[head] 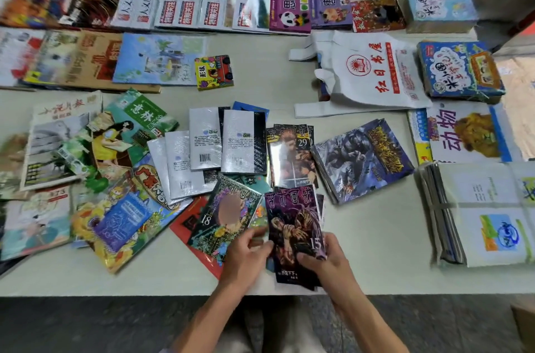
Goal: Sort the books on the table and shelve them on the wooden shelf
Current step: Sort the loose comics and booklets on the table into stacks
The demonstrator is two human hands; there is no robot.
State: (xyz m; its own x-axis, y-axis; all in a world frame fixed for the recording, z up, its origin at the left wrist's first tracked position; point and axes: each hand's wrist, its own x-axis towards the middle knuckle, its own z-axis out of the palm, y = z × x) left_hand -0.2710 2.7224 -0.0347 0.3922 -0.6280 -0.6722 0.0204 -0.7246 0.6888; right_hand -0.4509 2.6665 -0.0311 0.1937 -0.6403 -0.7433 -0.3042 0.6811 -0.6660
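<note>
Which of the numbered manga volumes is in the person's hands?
Volume 15, held by the left hand and right hand. Volume 18 and volume 29 lie ungripped on the table.

A pale grey-green flat-topped table [376, 251] spreads beneath and beyond the hands. Below its near edge, around the forearms, lies a dark speckled stone floor [86, 323], evenly lit.

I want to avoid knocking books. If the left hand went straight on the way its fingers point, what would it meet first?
The left hand points up-right; it would probably first meet the volume 15 book that both hands hold, though depth is unclear.
</note>
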